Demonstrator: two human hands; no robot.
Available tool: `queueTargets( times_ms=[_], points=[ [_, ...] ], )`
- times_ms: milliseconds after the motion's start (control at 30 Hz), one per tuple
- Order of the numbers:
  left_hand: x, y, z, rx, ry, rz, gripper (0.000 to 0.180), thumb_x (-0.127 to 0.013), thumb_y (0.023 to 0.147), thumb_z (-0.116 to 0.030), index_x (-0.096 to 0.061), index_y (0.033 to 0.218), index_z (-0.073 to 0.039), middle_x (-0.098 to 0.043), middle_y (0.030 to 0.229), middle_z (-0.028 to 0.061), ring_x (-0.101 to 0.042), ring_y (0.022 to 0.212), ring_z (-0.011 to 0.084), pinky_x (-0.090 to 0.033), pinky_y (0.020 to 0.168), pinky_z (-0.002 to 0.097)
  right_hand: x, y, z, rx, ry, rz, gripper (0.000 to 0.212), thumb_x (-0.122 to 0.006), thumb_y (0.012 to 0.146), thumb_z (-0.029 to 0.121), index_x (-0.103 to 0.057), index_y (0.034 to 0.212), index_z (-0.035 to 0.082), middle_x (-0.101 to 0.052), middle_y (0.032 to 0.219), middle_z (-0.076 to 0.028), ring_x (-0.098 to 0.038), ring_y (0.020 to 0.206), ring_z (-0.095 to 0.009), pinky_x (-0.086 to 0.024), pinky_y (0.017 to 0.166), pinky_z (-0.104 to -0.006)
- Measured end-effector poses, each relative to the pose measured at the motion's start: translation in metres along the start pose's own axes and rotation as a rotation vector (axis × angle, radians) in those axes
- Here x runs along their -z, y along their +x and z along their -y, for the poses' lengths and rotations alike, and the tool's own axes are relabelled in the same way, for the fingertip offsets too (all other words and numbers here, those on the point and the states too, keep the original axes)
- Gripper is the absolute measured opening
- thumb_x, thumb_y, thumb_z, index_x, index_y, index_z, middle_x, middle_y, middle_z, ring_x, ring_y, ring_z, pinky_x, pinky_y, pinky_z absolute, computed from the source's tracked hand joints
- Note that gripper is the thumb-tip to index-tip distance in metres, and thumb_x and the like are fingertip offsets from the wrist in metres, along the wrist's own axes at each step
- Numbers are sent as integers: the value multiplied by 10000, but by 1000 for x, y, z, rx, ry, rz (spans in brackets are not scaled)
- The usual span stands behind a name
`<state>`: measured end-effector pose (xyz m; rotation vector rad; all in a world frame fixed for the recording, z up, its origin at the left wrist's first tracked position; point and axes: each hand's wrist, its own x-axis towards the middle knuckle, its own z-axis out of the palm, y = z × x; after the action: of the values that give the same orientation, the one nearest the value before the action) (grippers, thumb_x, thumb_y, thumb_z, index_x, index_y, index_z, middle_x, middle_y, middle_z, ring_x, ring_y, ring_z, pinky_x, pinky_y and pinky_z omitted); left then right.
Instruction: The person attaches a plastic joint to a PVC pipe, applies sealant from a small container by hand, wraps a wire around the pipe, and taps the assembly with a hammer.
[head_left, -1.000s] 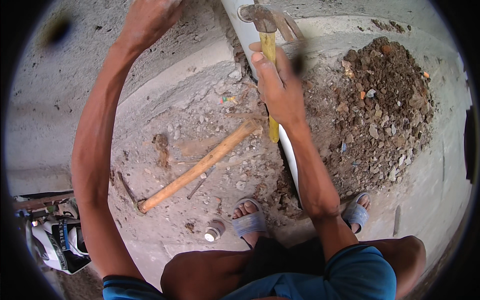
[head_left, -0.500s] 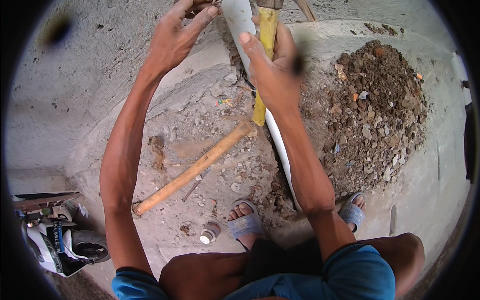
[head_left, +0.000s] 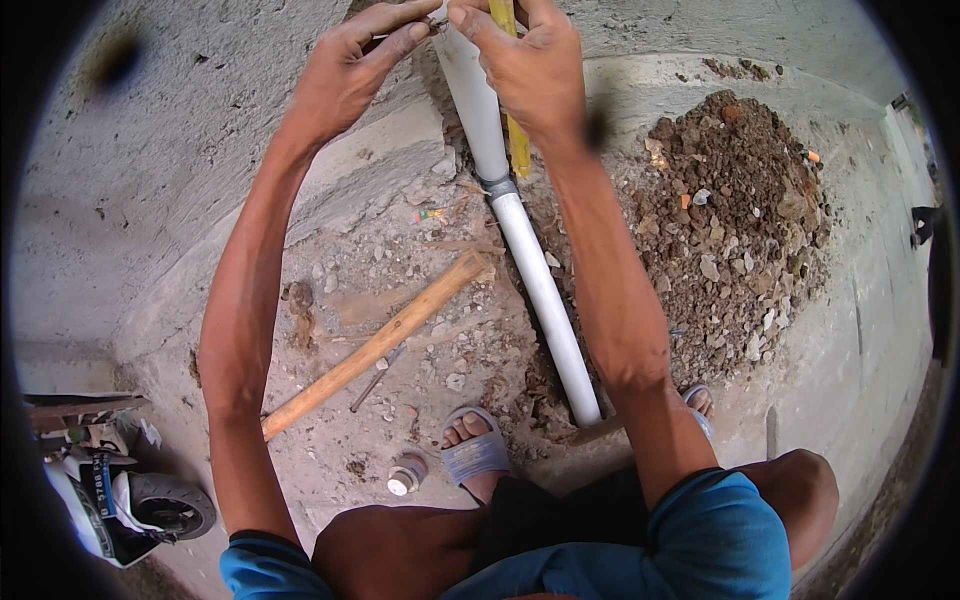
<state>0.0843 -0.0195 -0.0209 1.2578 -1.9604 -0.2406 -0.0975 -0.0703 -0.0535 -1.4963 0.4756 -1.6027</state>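
Note:
A white pipe [head_left: 476,110] runs up the wall. A grey joint links it to a lower white pipe [head_left: 545,300] lying in a narrow trench. At the top edge, beside the upper pipe, my left hand [head_left: 350,75] is closed in a pinch; the small thing between its fingertips is too hidden to name. My right hand [head_left: 540,80], in front of the pipe, grips a hammer by its yellow handle [head_left: 518,150], which hangs downward. The hammer's head is out of view. My right thumb and forefinger come close to my left fingertips.
On the ground lie a wooden handle [head_left: 375,345], a thin metal rod [head_left: 378,378] and a small white-lidded jar [head_left: 407,474]. A heap of soil and rubble [head_left: 740,220] is on the right. Part of a motorcycle [head_left: 130,505] stands at the lower left.
My right hand has moved up and slightly left with the hammer, so the hammer's head has left the picture. My left hand stays pinched by the pipe. The pipe joint has come into sight.

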Motion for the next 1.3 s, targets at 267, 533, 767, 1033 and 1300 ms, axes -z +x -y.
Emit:
queueTargets(
  times_ms=[267,533,767,1033,1300],
  points=[
    [-12,3,15,290,-751,-99,327,-664,998,-179,-644,1254,23,-662,1215,112,-656,1148,195,-520,1101,373,-2,14,25,-16,-192,55,248,-674,947,195,-652,1075,-16,-651,799,-104,-619,733,-156,-510,677,-337],
    [-24,9,7,216,-694,-107,348,-683,987,-222,-663,1256,-2,-680,1210,103,-658,1141,190,-519,1082,369,34,18,47,-276,-212,174,287,-693,967,288,-696,1060,16,-555,674,27,-487,572,-58,-388,508,-265],
    [-18,4,-10,138,-269,-53,326,-690,980,-295,-715,1233,-92,-726,1139,68,-673,1116,180,-508,1041,350,37,15,38,-242,-147,186,294,-691,967,284,-708,1082,14,-569,700,42,-477,580,-35,-376,501,-242],
    [-27,0,-10,203,-470,-138,364,-694,982,-277,-676,1240,-22,-701,1178,97,-674,1122,197,-519,1044,344,21,20,36,-56,-309,138,340,-665,974,299,-691,1063,-28,-652,719,-92,-590,677,-138,-479,611,-353],
    [-35,-2,-8,237,-647,-157,344,-686,986,-275,-672,1189,2,-697,1080,90,-693,1030,179,-563,1019,341,16,23,27,-85,-405,98,387,-634,996,363,-672,962,-21,-623,673,-105,-572,641,-164,-463,592,-384]
  ],
)
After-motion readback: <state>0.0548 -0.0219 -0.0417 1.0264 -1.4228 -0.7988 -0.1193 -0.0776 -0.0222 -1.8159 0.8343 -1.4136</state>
